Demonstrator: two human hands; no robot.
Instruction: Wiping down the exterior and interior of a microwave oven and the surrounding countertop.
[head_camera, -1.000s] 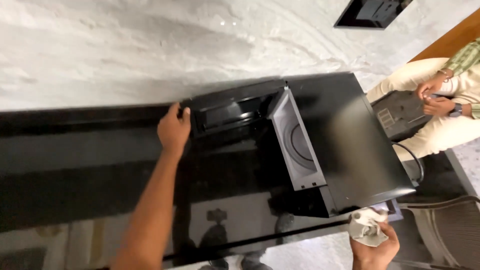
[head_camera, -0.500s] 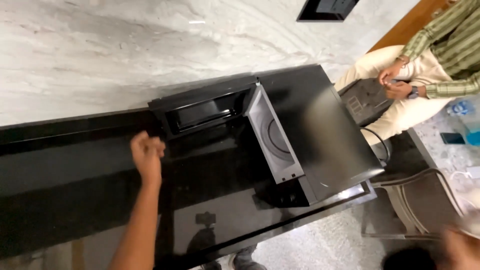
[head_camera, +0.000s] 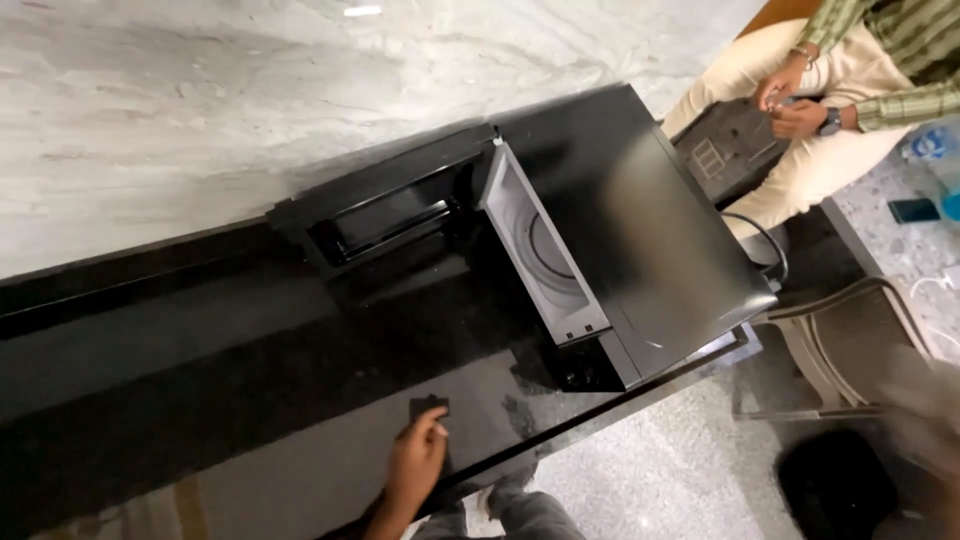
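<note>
A black microwave oven (head_camera: 650, 230) stands on a glossy black counter (head_camera: 200, 370). Its door (head_camera: 385, 215) hangs wide open to the left, and the pale cavity (head_camera: 545, 255) with a round turntable shows. My left hand (head_camera: 415, 465) rests at the counter's near edge, fingers loosely bent, fingertips on the surface beside a small dark square reflection (head_camera: 429, 407). It holds nothing and is well away from the oven. A blurred shape (head_camera: 925, 395) at the right edge may be my right hand; what it holds cannot be made out.
Another person sits at the top right, both hands (head_camera: 790, 100) on a dark device in their lap. A cable (head_camera: 765, 240) runs from the oven's back. A metal chair (head_camera: 840, 350), a bottle (head_camera: 930, 145) and a phone (head_camera: 912, 210) are on the right. A marble wall is behind.
My left hand has left the open oven door and come back to the counter's near edge. The view has swung right and down. My right hand with the white cloth has dropped out of clear sight.
</note>
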